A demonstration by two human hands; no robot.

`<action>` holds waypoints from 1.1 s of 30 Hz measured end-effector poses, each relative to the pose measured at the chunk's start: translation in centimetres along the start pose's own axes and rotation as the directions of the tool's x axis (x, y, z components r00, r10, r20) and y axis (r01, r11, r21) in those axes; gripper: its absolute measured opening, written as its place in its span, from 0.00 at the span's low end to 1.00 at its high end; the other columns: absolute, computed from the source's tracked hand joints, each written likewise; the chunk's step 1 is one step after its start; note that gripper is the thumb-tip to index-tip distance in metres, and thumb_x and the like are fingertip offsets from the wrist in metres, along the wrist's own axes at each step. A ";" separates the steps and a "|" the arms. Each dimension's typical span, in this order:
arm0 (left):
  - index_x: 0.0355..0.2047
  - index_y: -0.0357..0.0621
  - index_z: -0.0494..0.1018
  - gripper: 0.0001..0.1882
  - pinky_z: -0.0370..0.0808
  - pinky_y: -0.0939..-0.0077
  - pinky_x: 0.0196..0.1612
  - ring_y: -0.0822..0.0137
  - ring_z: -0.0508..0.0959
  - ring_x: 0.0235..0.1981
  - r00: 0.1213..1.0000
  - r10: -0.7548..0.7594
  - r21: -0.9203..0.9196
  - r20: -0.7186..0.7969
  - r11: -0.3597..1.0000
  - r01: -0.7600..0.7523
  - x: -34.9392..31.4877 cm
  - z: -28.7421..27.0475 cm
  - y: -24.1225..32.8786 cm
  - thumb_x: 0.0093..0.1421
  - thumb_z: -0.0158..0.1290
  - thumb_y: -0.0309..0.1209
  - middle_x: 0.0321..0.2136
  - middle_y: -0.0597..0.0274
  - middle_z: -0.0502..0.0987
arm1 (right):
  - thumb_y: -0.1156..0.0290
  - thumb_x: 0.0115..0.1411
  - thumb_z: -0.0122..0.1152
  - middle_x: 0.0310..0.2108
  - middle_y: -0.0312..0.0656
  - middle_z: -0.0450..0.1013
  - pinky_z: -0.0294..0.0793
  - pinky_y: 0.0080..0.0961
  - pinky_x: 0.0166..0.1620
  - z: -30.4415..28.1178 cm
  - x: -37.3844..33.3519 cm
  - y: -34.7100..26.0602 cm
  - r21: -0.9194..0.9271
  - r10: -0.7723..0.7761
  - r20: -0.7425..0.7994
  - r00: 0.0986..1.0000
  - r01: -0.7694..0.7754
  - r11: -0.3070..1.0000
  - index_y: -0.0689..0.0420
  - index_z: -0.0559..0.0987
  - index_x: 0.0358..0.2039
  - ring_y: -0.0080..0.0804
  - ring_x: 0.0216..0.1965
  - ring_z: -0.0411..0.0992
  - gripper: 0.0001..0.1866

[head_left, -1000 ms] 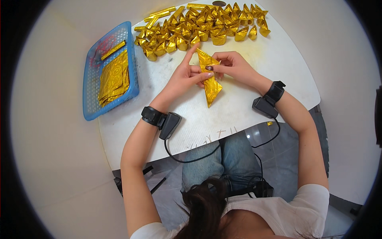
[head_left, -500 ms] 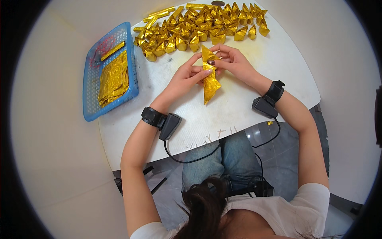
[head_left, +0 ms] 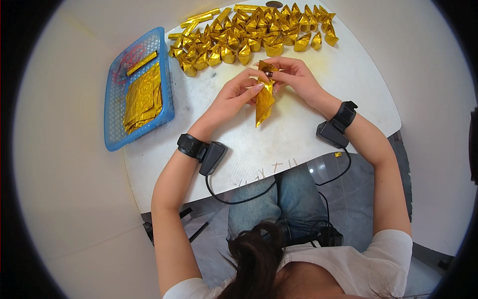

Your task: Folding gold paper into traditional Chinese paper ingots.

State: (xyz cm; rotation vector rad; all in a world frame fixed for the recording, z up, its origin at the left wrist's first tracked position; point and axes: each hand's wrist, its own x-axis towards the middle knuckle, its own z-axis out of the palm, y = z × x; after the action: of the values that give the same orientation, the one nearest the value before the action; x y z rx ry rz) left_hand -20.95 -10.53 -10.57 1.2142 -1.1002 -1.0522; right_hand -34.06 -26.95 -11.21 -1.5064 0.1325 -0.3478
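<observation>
A partly folded sheet of gold foil paper (head_left: 265,102) is held above the white table, long and narrow, with a pointed end toward me. My left hand (head_left: 240,92) pinches its left side, thumb on the face and fingers behind. At its upper end, my right hand (head_left: 295,77) has thumb and fingers closed on the foil. Some fingertips of both hands are hidden behind the paper. Just beyond my hands stand many folded gold paper ingots (head_left: 244,52) in close rows.
On the left a blue plastic basket (head_left: 170,99) holds a stack of flat gold paper sheets (head_left: 142,102) and a rolled gold strip (head_left: 142,63). More gold strips (head_left: 199,18) lie at the far edge of the white table (head_left: 318,119). Black cables (head_left: 239,202) run from my wristbands below the table edge.
The folded foil's upper end has come down slightly and turned in my fingers. My right thumb has shifted up toward that end, and the left fingers now reach over the foil.
</observation>
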 end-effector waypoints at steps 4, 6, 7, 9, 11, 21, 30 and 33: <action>0.43 0.45 0.67 0.11 0.70 0.84 0.38 0.79 0.73 0.36 0.998 -0.017 0.101 0.059 0.995 0.011 0.0 -0.4 0.0 0.67 0.44 0.37 0.37 0.69 0.76 | 0.76 0.59 0.53 0.40 0.39 0.75 0.73 0.17 0.41 0.2 -0.1 -0.3 -0.010 -0.022 -0.010 1.000 0.022 1.000 0.60 0.73 0.51 0.19 0.35 0.73 0.18; 0.40 0.45 0.68 0.11 0.70 0.85 0.39 0.79 0.73 0.36 0.998 -0.007 0.096 0.063 0.995 0.001 0.0 -0.8 -0.3 0.67 0.43 0.39 0.38 0.69 0.75 | 0.76 0.59 0.54 0.42 0.39 0.75 0.72 0.18 0.42 0.3 -0.1 -0.5 -0.023 0.006 0.001 1.000 -0.006 1.000 0.61 0.73 0.51 0.19 0.37 0.73 0.18; 0.40 0.44 0.67 0.11 0.71 0.83 0.39 0.78 0.74 0.36 0.998 0.010 0.099 0.059 0.995 -0.016 0.0 -1.0 -0.4 0.68 0.42 0.39 0.38 0.67 0.75 | 0.76 0.59 0.54 0.42 0.39 0.75 0.72 0.18 0.42 0.3 -0.1 -0.4 -0.023 0.005 0.002 1.000 -0.005 1.000 0.61 0.73 0.51 0.19 0.37 0.73 0.18; 0.40 0.44 0.66 0.11 0.73 0.81 0.39 0.77 0.74 0.35 0.998 0.028 0.101 0.057 0.994 -0.033 0.1 -0.9 -0.5 0.68 0.42 0.38 0.37 0.65 0.75 | 0.76 0.60 0.53 0.41 0.36 0.75 0.72 0.17 0.41 0.3 -0.2 -0.4 0.038 0.003 0.006 1.000 -0.003 0.999 0.61 0.73 0.51 0.18 0.35 0.71 0.17; 0.41 0.45 0.62 0.11 0.76 0.76 0.39 0.74 0.76 0.34 0.998 0.044 -0.190 0.048 0.981 -0.034 0.2 -0.4 -0.3 0.69 0.39 0.38 0.37 0.61 0.75 | 0.77 0.59 0.53 0.42 0.38 0.75 0.72 0.18 0.43 0.2 -0.3 -1.0 0.020 -0.004 0.039 0.999 0.003 1.000 0.61 0.74 0.50 0.19 0.38 0.71 0.18; 0.43 0.49 0.56 0.09 0.74 0.79 0.35 0.75 0.76 0.33 0.999 0.040 -0.163 -0.032 0.986 -0.045 0.0 -0.6 -0.7 0.69 0.38 0.39 0.36 0.59 0.75 | 0.80 0.56 0.51 0.41 0.41 0.75 0.72 0.22 0.47 -0.3 -0.1 -0.5 -0.022 -0.062 0.120 0.991 0.066 0.998 0.60 0.79 0.45 0.24 0.41 0.72 0.16; 0.41 0.51 0.57 0.08 0.67 0.87 0.31 0.79 0.72 0.30 0.997 0.014 -0.116 -0.075 0.993 -0.023 0.2 -0.7 -0.8 0.69 0.40 0.39 0.30 0.64 0.75 | 0.77 0.59 0.47 0.43 0.37 0.72 0.71 0.18 0.43 0.2 -0.4 -1.8 -0.014 0.033 0.158 0.987 -0.031 0.999 0.59 0.78 0.45 0.20 0.38 0.71 0.15; 0.41 0.51 0.57 0.07 0.66 0.87 0.32 0.80 0.72 0.30 0.995 0.019 -0.184 -0.095 0.982 -0.036 0.2 -1.1 -1.2 0.69 0.41 0.37 0.30 0.65 0.75 | 0.77 0.57 0.50 0.44 0.38 0.72 0.71 0.18 0.42 0.0 -0.2 -2.3 0.047 0.111 0.180 0.977 -0.121 0.992 0.59 0.78 0.45 0.20 0.38 0.72 0.15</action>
State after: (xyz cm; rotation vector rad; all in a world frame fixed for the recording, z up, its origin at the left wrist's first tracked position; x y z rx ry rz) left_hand -19.88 -10.62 -11.82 1.0852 -0.9236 -1.0426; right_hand -34.59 -26.92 -8.99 -1.4585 0.0683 -0.1223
